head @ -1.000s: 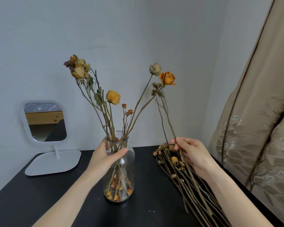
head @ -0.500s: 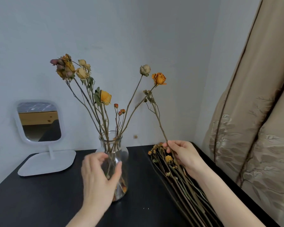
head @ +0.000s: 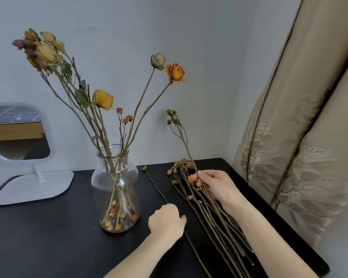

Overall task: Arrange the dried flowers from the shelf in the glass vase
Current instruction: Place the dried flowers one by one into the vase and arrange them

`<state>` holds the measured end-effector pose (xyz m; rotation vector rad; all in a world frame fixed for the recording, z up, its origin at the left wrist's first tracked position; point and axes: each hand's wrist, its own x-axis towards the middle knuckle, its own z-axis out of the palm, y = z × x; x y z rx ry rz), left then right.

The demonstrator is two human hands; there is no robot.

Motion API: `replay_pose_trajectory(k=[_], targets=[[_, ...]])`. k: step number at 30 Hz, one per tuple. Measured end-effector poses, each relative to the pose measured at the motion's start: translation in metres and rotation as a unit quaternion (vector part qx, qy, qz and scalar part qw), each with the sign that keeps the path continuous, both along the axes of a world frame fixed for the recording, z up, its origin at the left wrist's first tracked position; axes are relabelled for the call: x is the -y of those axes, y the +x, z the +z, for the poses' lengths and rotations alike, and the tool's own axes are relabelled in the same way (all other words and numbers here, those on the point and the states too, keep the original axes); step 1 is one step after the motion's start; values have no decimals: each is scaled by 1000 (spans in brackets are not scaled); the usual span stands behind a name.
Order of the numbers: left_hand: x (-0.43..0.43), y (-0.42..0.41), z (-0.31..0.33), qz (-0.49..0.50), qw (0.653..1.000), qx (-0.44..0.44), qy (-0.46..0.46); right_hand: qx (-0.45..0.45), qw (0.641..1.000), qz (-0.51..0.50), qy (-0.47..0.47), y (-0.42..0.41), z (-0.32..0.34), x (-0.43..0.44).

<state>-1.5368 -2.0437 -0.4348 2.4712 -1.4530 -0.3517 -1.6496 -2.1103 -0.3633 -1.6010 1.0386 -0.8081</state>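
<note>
While the right hand pinches a raised stem, the left hand closes on a lying stem.

Clear glass vase stands upright on black top, approx. eight dried roses fanned out of it, loose petals at btm. Right of it a single thin stem lies flat; further right, a bundle of dried flowers, one stem raised.

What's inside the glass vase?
The vase holds several dried flower stems crossing inside, with loose fallen petals at the bottom. No water visible. The stem ends are partly hidden among the petals.
</note>
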Motion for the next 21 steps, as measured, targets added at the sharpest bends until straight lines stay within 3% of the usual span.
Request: replay_pose_trajectory(k=[9, 21], targets=[[1, 7, 2, 30, 997, -73, -15, 1, 1000, 13, -9, 3, -2, -1], [-29, 22, 37, -4, 970, -207, -130, 71, 995, -29, -64, -2, 19, -2]])
